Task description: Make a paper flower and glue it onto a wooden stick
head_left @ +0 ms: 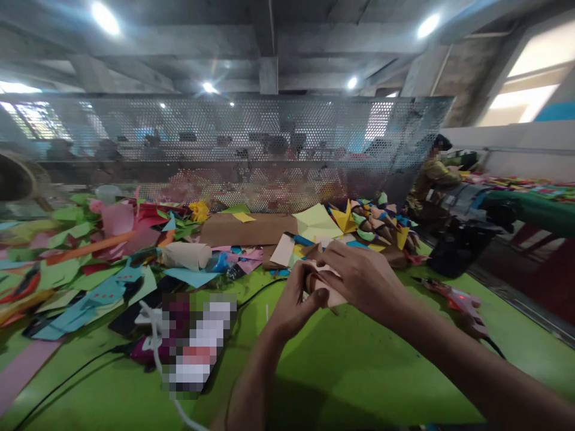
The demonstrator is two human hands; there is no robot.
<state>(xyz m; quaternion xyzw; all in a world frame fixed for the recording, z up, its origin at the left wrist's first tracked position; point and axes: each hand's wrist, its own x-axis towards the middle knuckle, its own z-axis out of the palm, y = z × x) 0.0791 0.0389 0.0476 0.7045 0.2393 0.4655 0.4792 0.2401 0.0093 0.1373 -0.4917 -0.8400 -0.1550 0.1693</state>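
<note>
My left hand (294,299) is closed on a small folded piece of pale peach paper (336,293) above the green table. My right hand (359,272) bends over the same paper from the right, its fingers pressed against the top. A brown bit seems to lie within the fold, but my fingers hide most of it. Just beyond my hands are a pale paper strip (283,250) and mixed scraps. To the right, a pink glue gun (467,305) with a small red light lies on the table.
Coloured paper pieces (63,272) heap up on the left. Brown card (247,230) and a pile of finished-looking paper cones (372,221) lie behind my hands. A white cable (157,347) and a power strip (148,350) sit left. A perforated metal screen (224,143) stands behind; a person (433,173) works at right.
</note>
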